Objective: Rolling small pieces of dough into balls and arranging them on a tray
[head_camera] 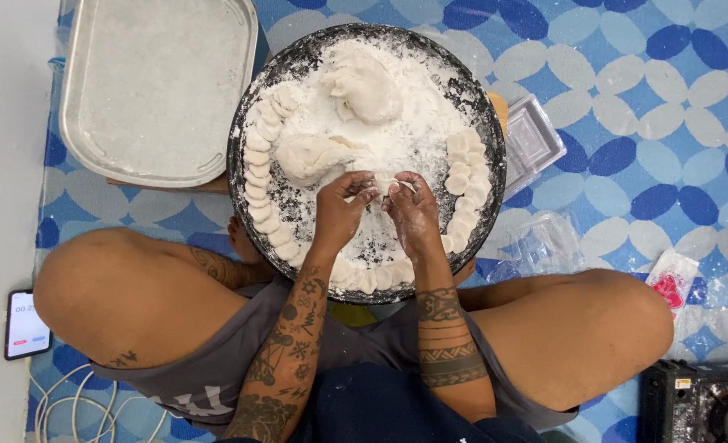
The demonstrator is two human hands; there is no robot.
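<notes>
Two hands met over the round black tray (241, 123), and between them only a sliver of the small dough piece (383, 184) showed; your fingers hid the rest. At far left a phone (26, 325) lay on the floor, its screen too small to read, with white cables (69, 402) cut off by the lower edge. A floured metal tray (155, 86) sat above it, cropped at the top. Your left hand (341, 212) pinched the dough piece, grip closed on it. Dough lumps (362, 86) and a ring of small dough pieces (257, 176) lay in flour around it. Your right hand (414, 215) pinched the same piece from the other side. A clear plastic box (532, 141) was partly tucked behind the rim; a stove (696, 402) was cut off at the lower right.
</notes>
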